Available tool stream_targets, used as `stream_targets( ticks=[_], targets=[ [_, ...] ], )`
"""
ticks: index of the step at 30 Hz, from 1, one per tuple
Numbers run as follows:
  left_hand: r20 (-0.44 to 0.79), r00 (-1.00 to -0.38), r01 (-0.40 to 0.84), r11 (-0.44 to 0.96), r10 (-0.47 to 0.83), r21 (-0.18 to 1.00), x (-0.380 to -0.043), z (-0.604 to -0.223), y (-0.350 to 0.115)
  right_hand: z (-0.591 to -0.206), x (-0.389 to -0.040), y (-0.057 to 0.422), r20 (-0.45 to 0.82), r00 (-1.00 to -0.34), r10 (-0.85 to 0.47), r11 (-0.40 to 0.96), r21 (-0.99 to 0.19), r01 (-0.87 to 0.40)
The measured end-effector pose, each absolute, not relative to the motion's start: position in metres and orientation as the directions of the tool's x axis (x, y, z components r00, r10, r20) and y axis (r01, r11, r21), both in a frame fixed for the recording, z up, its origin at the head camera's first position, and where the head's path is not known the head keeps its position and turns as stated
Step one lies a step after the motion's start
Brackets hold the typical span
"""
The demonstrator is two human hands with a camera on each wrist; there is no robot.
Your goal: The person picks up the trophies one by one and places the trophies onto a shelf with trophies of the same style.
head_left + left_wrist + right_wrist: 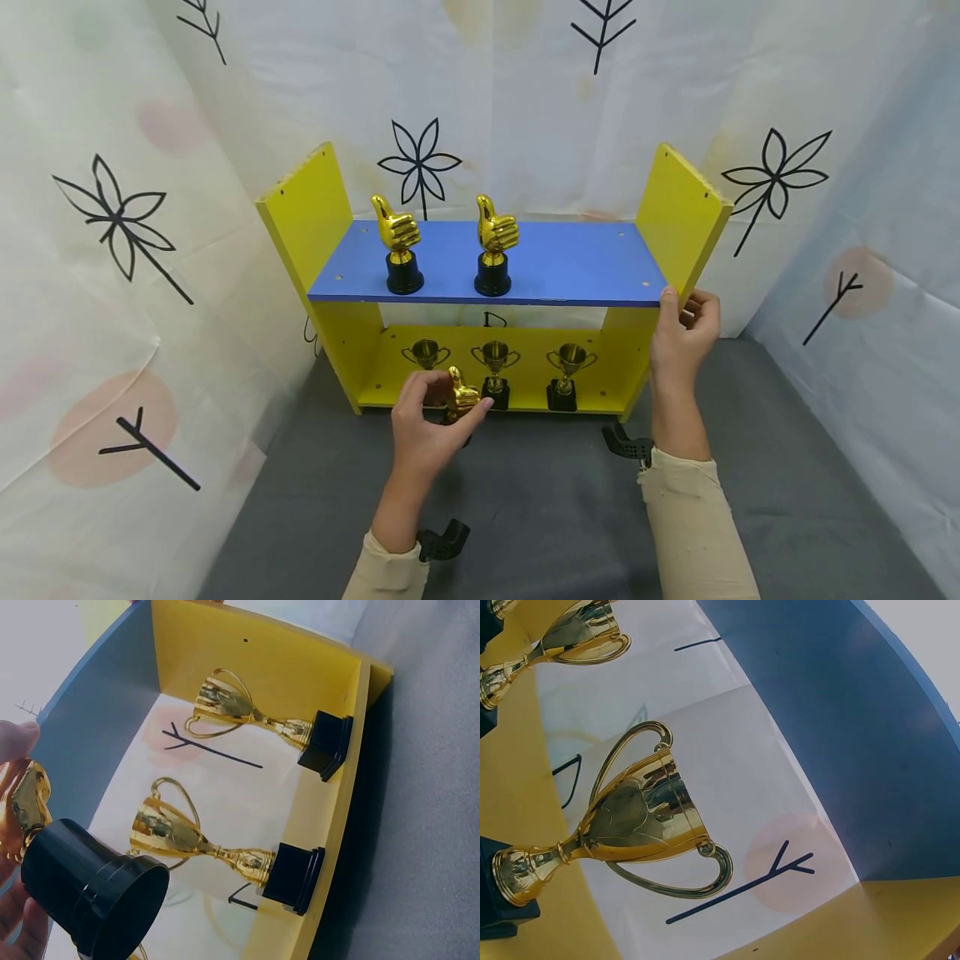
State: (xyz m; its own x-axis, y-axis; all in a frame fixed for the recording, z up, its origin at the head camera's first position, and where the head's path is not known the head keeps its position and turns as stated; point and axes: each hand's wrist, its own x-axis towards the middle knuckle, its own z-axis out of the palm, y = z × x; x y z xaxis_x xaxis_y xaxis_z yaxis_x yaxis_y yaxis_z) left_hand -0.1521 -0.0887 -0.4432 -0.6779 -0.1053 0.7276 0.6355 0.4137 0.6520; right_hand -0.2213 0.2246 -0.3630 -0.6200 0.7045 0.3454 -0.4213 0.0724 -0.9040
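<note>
My left hand point(429, 429) grips a gold thumbs-up trophy point(464, 397) in front of the lower shelf. The trophy's black base point(79, 881) tilts toward the camera in the left wrist view, clear of any surface. With its thumb at the front edge and its fingers bent round the outside, my right hand point(682, 346) holds the shelf unit's yellow right side panel point(681, 218). Two similar thumbs-up trophies, one on the left point(397, 242) and one near the middle point(494, 246), stand upright on the blue upper board point(573, 262).
On the yellow lower board point(528, 404) stand three gold cup trophies: left point(425, 353), middle point(495, 358) and right point(570, 360). The unit's left panel point(309, 208) rises above the blue board. Grey cloth point(540, 508) lies in front; patterned white cloth point(525, 125) hangs behind.
</note>
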Motion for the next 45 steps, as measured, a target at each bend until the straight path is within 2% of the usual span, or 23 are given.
stream_targets(
  ticks=[18, 26, 38, 45],
  targets=[
    [0.777, -0.623, 0.701, 0.377, -0.092, 0.606, -0.156, -0.436, -0.080, -0.371, -0.226, 0.230, 0.357, -0.630, 0.690, 0.078, -0.902, -0.426],
    [0.772, -0.631, 0.704, 0.361, -0.079, 0.612, -0.157, -0.430, -0.075, -0.372, -0.227, 0.231, 0.344, -0.636, 0.690, 0.077, -0.909, -0.409],
    [0.792, -0.606, 0.729, 0.346, -0.074, 0.590, -0.160, -0.423, -0.067, -0.370, -0.225, 0.228, 0.331, -0.634, 0.699, 0.083, -0.918, -0.388],
    [0.777, -0.625, 0.712, 0.355, -0.074, 0.606, -0.163, -0.419, -0.062, -0.369, -0.224, 0.228, 0.325, -0.635, 0.701, 0.084, -0.922, -0.378]
  ],
)
